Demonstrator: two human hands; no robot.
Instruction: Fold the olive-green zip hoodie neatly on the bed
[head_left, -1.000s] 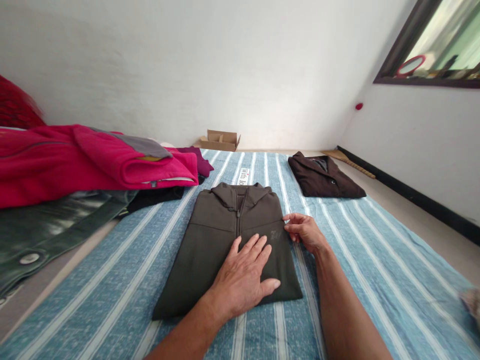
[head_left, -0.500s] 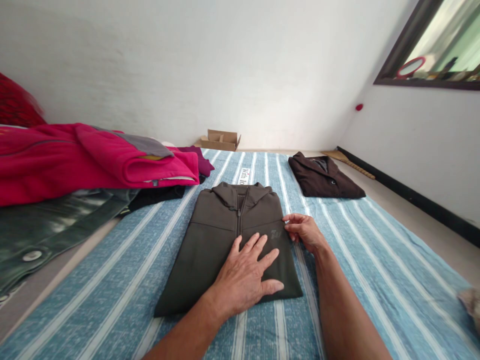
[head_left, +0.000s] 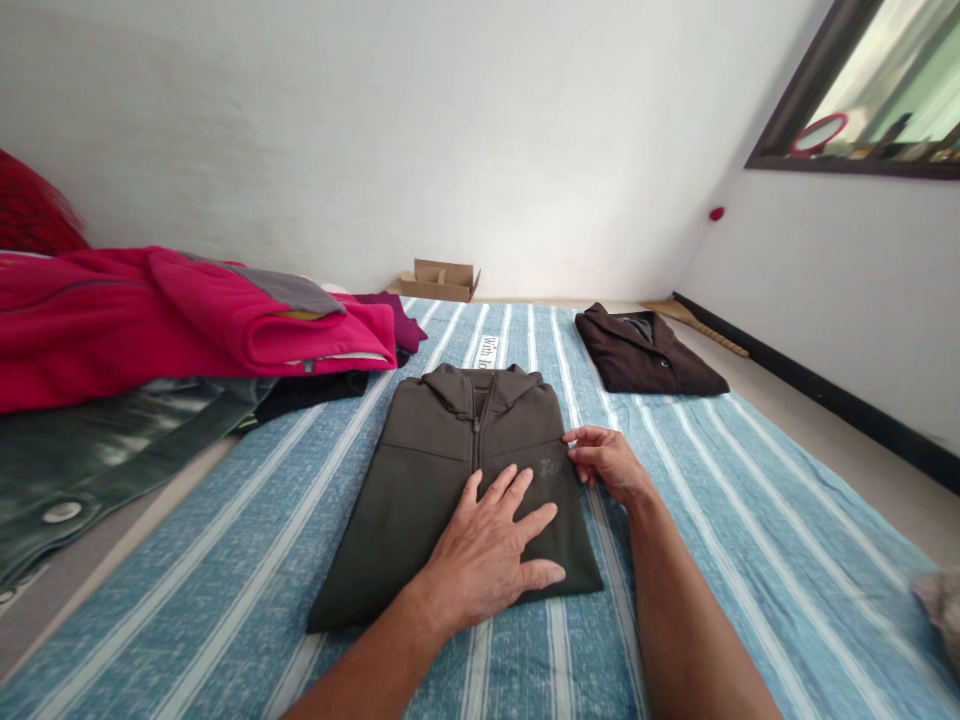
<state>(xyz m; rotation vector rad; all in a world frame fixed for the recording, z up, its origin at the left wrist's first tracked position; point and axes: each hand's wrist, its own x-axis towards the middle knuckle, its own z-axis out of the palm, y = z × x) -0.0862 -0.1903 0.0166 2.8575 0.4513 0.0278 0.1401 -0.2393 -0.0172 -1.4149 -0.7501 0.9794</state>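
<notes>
A dark olive jacket [head_left: 420,480] with a front zip and collar lies folded into a flat block, its collar toward the wall. My left hand [head_left: 487,550] rests flat on its lower front with the fingers spread. At the jacket's right edge, just below the shoulder, my right hand [head_left: 604,462] pinches the cloth between thumb and fingers. A small dark print shows on the chest between the two hands.
Under everything spreads a blue and white striped sheet [head_left: 225,560]. A folded brown jacket [head_left: 645,355] lies at the far right. On the left are a pink garment [head_left: 187,320] and a dark green one [head_left: 112,450]. A cardboard box [head_left: 442,280] stands by the wall.
</notes>
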